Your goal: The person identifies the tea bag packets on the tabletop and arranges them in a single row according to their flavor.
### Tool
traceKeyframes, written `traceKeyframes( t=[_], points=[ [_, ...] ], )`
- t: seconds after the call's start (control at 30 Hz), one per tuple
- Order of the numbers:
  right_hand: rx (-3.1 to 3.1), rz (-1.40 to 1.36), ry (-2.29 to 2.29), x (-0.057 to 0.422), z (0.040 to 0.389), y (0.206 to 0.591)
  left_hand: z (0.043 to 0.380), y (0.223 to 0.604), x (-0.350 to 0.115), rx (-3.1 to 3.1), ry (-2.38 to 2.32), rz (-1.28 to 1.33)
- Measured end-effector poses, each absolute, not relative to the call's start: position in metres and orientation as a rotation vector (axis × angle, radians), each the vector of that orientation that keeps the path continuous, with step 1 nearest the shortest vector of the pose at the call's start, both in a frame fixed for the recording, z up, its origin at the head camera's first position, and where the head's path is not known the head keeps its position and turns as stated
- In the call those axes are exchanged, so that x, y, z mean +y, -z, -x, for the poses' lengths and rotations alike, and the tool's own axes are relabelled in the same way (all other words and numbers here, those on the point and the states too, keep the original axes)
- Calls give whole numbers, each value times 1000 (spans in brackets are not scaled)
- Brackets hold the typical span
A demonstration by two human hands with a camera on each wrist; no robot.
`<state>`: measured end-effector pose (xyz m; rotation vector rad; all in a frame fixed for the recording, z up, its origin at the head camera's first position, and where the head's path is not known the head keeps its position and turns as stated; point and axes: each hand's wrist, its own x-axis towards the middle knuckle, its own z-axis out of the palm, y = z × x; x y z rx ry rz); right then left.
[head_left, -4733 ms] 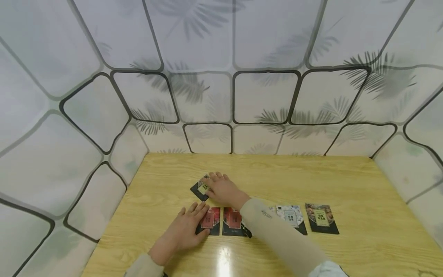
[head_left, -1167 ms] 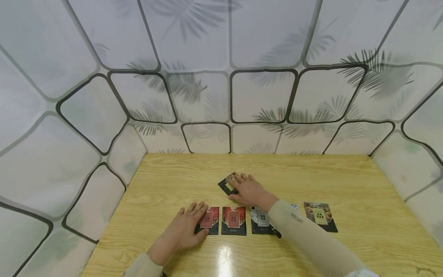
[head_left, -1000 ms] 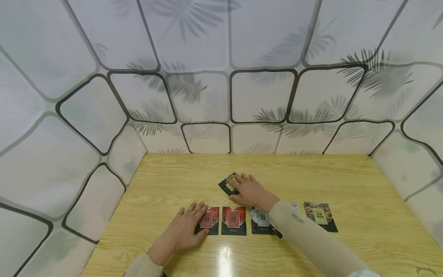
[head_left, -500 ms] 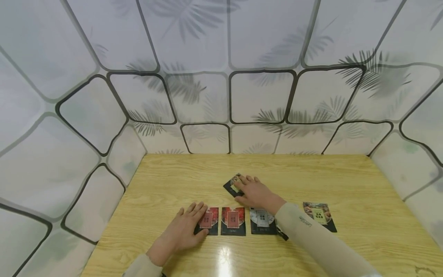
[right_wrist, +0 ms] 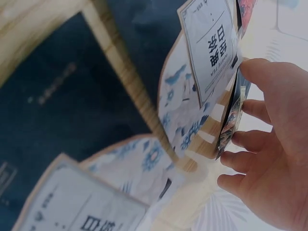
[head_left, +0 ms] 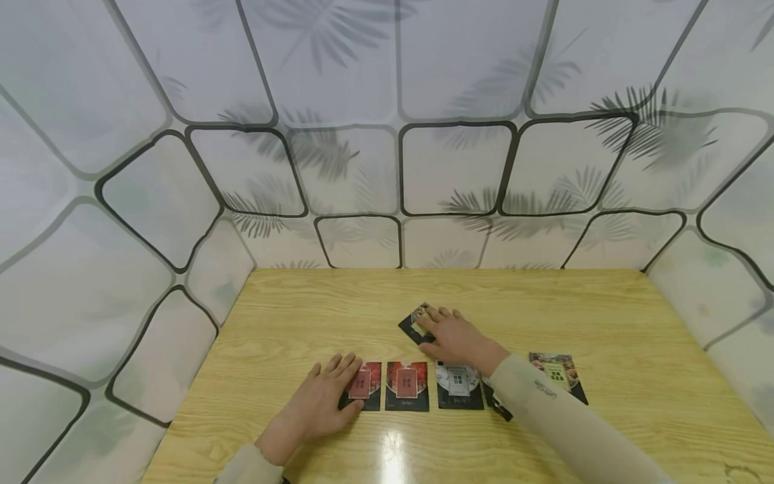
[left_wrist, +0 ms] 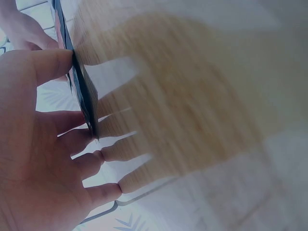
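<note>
My left hand (head_left: 323, 396) lies on the table with its fingers straight, fingertips and thumb touching the leftmost red tea packet (head_left: 369, 386). In the left wrist view, that packet (left_wrist: 79, 82) appears edge-on by the thumb. Farther back, my right hand (head_left: 456, 336) rests fairly flat on a tilted tea packet (head_left: 414, 329) with a yellow label, covering its right part. The right wrist view shows this packet (right_wrist: 233, 118) under the fingertips. A second red tea packet (head_left: 407, 386) and a white-and-black tea packet (head_left: 459, 386) lie in the front row.
Another white-and-black packet (head_left: 494, 396) is mostly hidden under the right sleeve (head_left: 556, 410). At the row's right end lies a yellow-labelled packet (head_left: 559, 376), partly behind that sleeve. Patterned walls (head_left: 357, 242) border the wooden table (head_left: 290, 302) at the back and sides.
My right hand has slid the tilted yellow-labelled packet rightward across the table, from behind the leftmost red packet to behind the second red one. The left hand stays put.
</note>
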<state>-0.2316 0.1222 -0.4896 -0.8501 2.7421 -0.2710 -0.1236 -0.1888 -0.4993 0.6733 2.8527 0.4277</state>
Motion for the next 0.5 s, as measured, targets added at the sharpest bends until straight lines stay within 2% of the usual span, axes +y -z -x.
traceKeyframes(
  t=[0.5],
  points=[
    [2726,817,271,138,234,492,123,499,-189,2846,-432,-672]
  ],
)
